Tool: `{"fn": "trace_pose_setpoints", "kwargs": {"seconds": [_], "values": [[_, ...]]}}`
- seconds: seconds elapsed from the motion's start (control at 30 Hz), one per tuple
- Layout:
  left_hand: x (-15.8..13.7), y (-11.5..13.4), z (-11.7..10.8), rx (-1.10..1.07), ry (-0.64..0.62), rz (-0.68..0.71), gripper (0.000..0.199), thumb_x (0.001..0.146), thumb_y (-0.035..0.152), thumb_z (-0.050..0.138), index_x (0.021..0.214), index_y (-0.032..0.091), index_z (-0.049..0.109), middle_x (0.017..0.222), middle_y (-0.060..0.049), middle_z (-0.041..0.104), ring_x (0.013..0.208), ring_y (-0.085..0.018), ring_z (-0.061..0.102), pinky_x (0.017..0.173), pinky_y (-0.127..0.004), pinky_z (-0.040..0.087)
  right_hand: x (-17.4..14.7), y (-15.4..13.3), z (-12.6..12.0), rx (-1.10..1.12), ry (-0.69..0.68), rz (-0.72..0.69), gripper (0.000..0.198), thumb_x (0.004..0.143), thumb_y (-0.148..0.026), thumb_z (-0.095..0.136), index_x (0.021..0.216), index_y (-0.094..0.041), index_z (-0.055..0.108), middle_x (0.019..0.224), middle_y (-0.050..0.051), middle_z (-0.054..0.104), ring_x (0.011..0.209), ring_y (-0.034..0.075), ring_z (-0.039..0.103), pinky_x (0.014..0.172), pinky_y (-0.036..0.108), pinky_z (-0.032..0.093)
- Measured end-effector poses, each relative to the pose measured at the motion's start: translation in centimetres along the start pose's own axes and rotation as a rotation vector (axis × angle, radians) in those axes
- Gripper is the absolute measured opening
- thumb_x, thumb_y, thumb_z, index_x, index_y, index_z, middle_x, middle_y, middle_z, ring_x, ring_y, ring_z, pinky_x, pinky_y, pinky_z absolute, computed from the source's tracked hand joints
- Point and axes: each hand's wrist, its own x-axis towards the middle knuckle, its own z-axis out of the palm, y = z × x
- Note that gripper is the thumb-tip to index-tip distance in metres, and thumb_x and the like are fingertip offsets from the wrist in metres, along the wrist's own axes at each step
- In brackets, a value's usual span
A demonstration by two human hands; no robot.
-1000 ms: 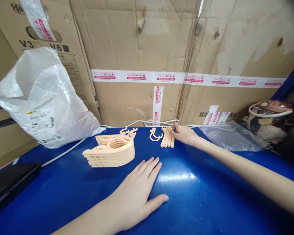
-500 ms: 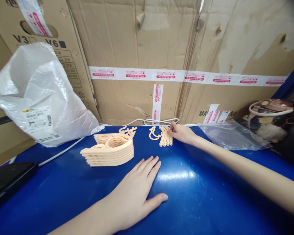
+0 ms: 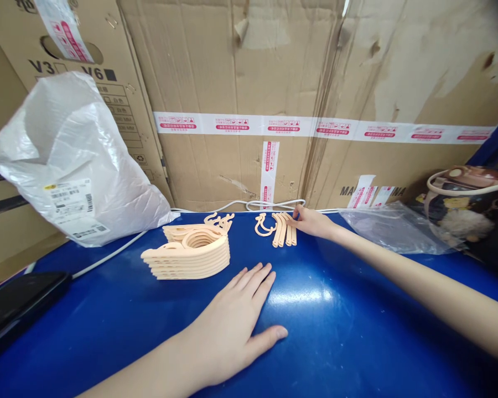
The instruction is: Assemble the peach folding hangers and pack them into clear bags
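Note:
My left hand (image 3: 232, 326) lies flat on the blue table (image 3: 128, 337), fingers stretched out and thumb apart, holding nothing. Farther back, my right hand (image 3: 313, 222) pinches the upper end of the rightmost of several slim peach plastic hanger arms (image 3: 283, 229), which lie side by side. Left of these arms are loose curved hanger hooks (image 3: 263, 225). A neat stack of folded peach hangers (image 3: 186, 257) stands beyond my left fingertips, with more hooks (image 3: 219, 221) behind it. My right fingers partly cover the arm they touch.
Large cardboard boxes (image 3: 232, 72) wall off the back. At left stand a white plastic mailer bag (image 3: 78, 166) and a black phone-like device (image 3: 20, 304) with a white cable (image 3: 108, 255). A clear plastic bag (image 3: 394, 229) and a dark pouch (image 3: 460, 204) sit at right.
The view has shifted slightly. Among the hanger arms, the right ones now stand a little apart from the left ones, with my right fingers still at them. My left hand stays flat.

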Motion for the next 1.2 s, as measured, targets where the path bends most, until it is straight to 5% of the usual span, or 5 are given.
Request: {"fn": "trace_pose_setpoints", "kwargs": {"seconds": [0.3, 0.57, 0.77, 0.97, 1.2], "values": [[0.0, -0.1, 0.0, -0.010, 0.017, 0.011, 0.071, 0.093, 0.059, 0.038, 0.147, 0.013, 0.029, 0.153, -0.015, 0.025, 0.141, -0.033, 0.024, 0.112, -0.056, 0.028, -2.5, 1.1, -2.1, -0.139, -0.017, 0.008, 0.035, 0.086, -0.035, 0.062, 0.113, -0.014, 0.057, 0.099, 0.009, 0.066, 0.084, 0.022, 0.064, 0.072, 0.036, 0.050], [-0.3, -0.1, 0.9, 0.050, 0.295, 0.075, 0.066, 0.093, 0.050, 0.047, 0.148, 0.022, 0.023, 0.155, -0.009, 0.025, 0.141, -0.030, 0.024, 0.110, -0.048, 0.033, -11.2, -0.8, -2.4, -0.047, -0.116, -0.264, 0.029, 0.077, -0.027, 0.067, 0.102, -0.025, 0.052, 0.087, -0.001, 0.070, 0.075, 0.018, 0.065, 0.062, 0.025, 0.043], [0.1, 0.6, -0.4, -0.020, 0.254, -0.004, 0.012, 0.090, 0.028, 0.057, 0.096, 0.020, 0.062, 0.092, -0.002, 0.063, 0.089, -0.021, 0.057, 0.077, -0.036, 0.048, -15.5, -3.9, -0.6, 0.247, -0.066, -0.615, 0.011, 0.090, -0.028, 0.056, 0.099, -0.023, 0.051, 0.093, 0.000, 0.065, 0.078, 0.015, 0.061, 0.068, 0.025, 0.045], [0.2, 0.5, -0.8, -0.003, 0.242, -0.021, 0.006, 0.085, 0.018, 0.056, 0.082, 0.019, 0.061, 0.083, -0.001, 0.060, 0.082, -0.020, 0.054, 0.071, -0.032, 0.044, -15.6, -2.9, -1.3, 0.234, -0.155, -0.604, 0.027, 0.084, -0.036, 0.065, 0.107, -0.023, 0.060, 0.092, 0.002, 0.063, 0.075, 0.015, 0.059, 0.064, 0.025, 0.044], [-0.2, 0.7, -1.2, 0.047, 0.181, 0.025, 0.006, 0.083, 0.015, 0.054, 0.082, 0.018, 0.058, 0.083, -0.001, 0.058, 0.081, -0.020, 0.053, 0.065, -0.030, 0.041, -15.6, -1.9, -0.4, 0.372, -0.199, -0.549, 0.015, 0.085, -0.035, 0.065, 0.096, -0.024, 0.065, 0.085, -0.001, 0.060, 0.071, 0.013, 0.057, 0.063, 0.023, 0.042]]}}
